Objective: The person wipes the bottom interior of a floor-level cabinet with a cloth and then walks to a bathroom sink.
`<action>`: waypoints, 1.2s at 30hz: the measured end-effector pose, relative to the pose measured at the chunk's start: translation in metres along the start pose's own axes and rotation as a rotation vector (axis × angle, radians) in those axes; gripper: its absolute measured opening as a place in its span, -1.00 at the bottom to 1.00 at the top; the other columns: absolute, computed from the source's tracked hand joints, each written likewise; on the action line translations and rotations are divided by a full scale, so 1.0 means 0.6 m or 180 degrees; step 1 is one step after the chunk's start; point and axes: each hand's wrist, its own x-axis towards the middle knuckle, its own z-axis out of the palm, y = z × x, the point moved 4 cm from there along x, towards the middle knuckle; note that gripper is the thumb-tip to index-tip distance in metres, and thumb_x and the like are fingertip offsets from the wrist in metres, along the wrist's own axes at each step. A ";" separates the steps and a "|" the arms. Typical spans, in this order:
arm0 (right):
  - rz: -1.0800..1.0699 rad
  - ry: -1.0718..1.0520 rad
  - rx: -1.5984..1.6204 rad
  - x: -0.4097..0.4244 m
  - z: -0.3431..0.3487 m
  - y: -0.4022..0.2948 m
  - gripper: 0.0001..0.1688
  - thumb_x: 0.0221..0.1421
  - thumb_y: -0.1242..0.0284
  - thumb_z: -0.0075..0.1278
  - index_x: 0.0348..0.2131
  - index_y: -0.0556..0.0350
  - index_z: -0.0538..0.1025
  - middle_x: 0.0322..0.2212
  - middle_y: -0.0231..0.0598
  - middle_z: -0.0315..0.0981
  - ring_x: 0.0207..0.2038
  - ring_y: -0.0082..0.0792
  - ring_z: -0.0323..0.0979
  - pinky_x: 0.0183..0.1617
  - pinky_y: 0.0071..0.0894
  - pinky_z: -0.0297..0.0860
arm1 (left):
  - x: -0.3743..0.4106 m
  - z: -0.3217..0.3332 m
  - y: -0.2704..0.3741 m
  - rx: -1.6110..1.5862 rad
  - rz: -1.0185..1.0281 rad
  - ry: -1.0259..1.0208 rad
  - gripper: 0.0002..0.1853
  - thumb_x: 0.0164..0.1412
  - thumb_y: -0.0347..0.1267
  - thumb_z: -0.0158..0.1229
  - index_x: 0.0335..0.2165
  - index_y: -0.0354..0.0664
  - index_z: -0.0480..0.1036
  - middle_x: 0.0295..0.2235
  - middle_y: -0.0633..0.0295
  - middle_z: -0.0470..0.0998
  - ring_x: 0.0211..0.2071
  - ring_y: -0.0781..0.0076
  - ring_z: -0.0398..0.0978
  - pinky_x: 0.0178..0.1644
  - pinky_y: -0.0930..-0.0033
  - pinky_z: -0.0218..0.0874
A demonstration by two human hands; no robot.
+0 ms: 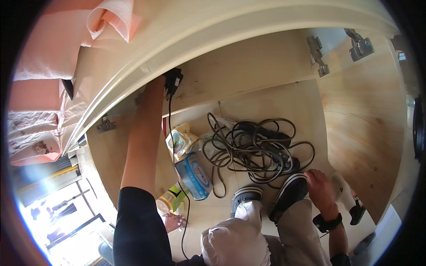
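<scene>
My left forearm reaches up behind the pale cabinet edge (199, 43), which hides my left hand. Beside the forearm is a black plug or adapter (173, 81), its thin black cord hanging down to the floor. At the lower right, my right hand (319, 188) rests with its fingers against the side of a dark clog (289, 193); its grip is unclear. Beyond my feet lies a tangled dark cable (246, 149) with black parts among its loops. Left of it are a blue box (194, 176) and a white-and-yellow packet (181, 139).
Wooden doors with metal hinges stand at the left (106, 125) and right (361, 48). Near my left arm is a jar with a yellowish lid (164, 202). Pink cloth (46, 56) hangs at the upper left. A whitish object (342, 189) lies beyond my right hand.
</scene>
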 end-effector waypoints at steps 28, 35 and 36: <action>0.0210 0.0058 0.0023 -0.021 -0.002 0.024 -0.66 -0.02 0.67 -0.05 -0.16 0.23 0.41 -0.19 -0.03 0.41 -0.12 0.03 0.38 -0.05 -0.10 0.35 | -0.066 0.037 0.070 0.1243 0.0522 -0.0110 -0.65 0.03 -0.59 0.06 -0.14 -0.25 0.50 -0.15 -0.05 0.52 -0.06 0.03 0.47 0.02 0.20 0.28; -0.0121 -0.0027 -0.0022 0.001 0.016 0.019 -0.66 -0.02 0.64 -0.02 -0.16 0.21 0.42 -0.18 -0.08 0.42 -0.13 0.00 0.40 -0.05 -0.11 0.35 | -0.002 -0.013 0.088 0.1654 0.0468 -0.0243 -0.72 0.24 -0.41 -0.01 -0.11 -0.31 0.45 -0.25 0.05 0.55 -0.35 0.10 0.51 -0.30 0.12 0.34; -0.0055 -0.0012 -0.0095 -0.007 0.008 0.021 -0.66 -0.01 0.64 -0.02 -0.16 0.21 0.43 -0.18 -0.08 0.43 -0.12 0.00 0.40 -0.05 -0.12 0.35 | 0.014 0.007 0.099 0.1567 0.0395 -0.0365 -0.72 0.25 -0.40 -0.01 -0.12 -0.32 0.45 -0.26 0.05 0.54 -0.36 0.12 0.51 -0.29 0.12 0.34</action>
